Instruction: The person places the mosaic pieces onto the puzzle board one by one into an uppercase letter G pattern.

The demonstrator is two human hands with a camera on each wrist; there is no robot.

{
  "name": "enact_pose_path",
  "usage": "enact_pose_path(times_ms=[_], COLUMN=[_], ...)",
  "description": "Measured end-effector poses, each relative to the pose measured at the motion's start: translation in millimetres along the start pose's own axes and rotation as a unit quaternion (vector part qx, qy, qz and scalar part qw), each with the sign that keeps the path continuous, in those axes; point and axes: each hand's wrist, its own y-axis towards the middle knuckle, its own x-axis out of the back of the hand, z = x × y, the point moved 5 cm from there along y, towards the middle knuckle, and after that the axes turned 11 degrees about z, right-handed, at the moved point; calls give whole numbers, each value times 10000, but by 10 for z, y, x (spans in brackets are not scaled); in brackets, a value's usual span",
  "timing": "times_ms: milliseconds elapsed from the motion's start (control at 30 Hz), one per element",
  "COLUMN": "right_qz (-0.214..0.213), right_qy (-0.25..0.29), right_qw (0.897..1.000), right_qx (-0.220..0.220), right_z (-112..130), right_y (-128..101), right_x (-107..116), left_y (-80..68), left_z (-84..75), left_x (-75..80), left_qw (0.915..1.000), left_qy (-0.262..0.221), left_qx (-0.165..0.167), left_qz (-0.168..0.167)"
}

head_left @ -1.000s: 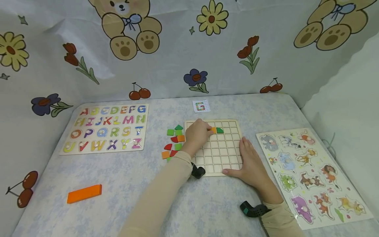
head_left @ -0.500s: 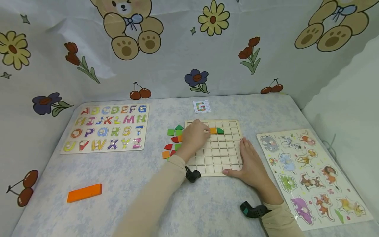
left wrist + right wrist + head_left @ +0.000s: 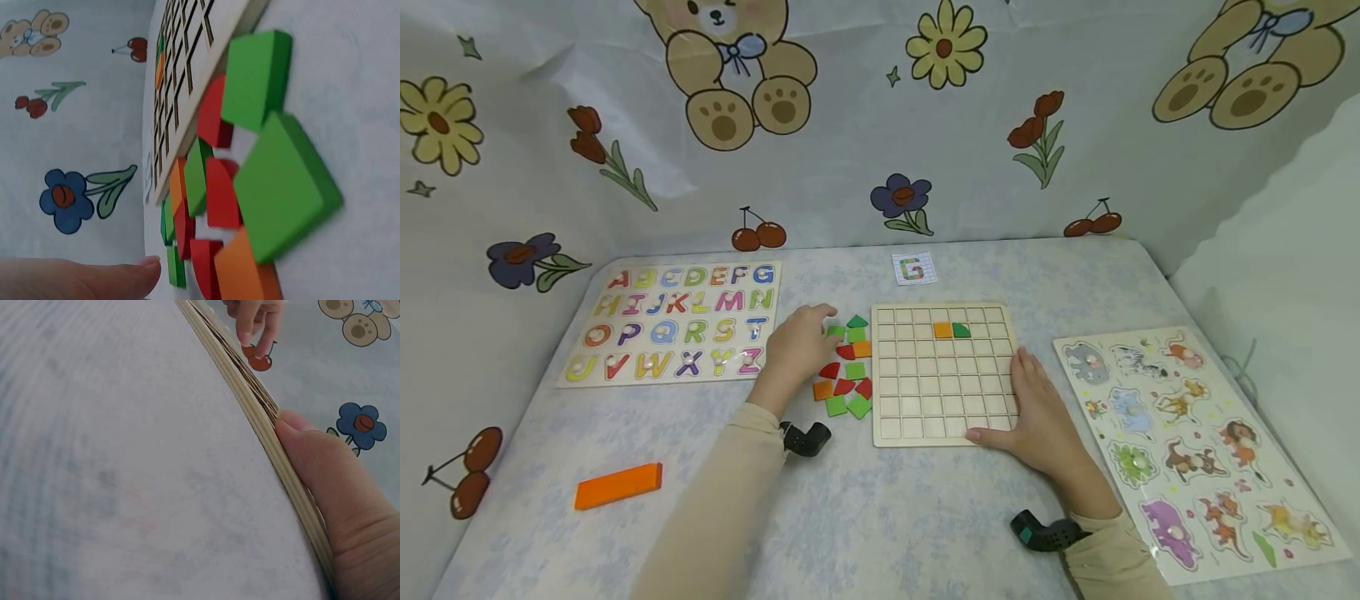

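In the head view, your left hand (image 3: pixel 797 346) is hovering with relaxed, gently bent fingers over the loose pile of small flat green, red and orange wooden pieces (image 3: pixel 848 367), which is lying just left of the pale wooden grid board (image 3: pixel 943 375). The hand is holding nothing; its fingertips are nearest the green square (image 3: pixel 835 332) at the pile's far left corner. Your right hand (image 3: pixel 1037 412) is lying flat and open on the board's right edge, steadying it. In the board's second row from the far edge, an orange square tile (image 3: pixel 943 330) and a green quarter-round tile (image 3: pixel 961 331) are sitting side by side. A small card printed with the letter G (image 3: pixel 914 268) is lying just beyond the board.

In the left wrist view, the pieces are showing as thick, painted, square-edged blocks, some overlapping; a large green square (image 3: pixel 281 187) is lying nearest the camera, and one fingertip (image 3: pixel 134 275) is reaching in at the far end of the pile. I judge them light, stiff and slightly slick, so you are best pinching one by two opposite edges rather than pressing its face.

In the right wrist view, your thumb (image 3: pixel 325 481) is pressing against the board's layered wooden edge (image 3: pixel 262 419), with your left hand's fingers (image 3: pixel 253 319) visible beyond the board.
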Motion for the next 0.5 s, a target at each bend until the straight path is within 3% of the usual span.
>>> enact_pose_path(times_ms=[133,367,500], right_qz=[15,12,-2], right_qy=[-38,-16,-19], right_qw=[10000,10000,10000], right_qx=[-12,-1,31], right_z=[-10,-18,-13], right_y=[-6,-4,10], right_x=[8,4,-9], left_y=[-24,36,54], left_z=[147,169,187], left_x=[34,-20,-55], left_qw=[9996,9991,9990], left_qy=[-82,27,-66], left_qx=[122,2,113], left_qz=[225,418,433])
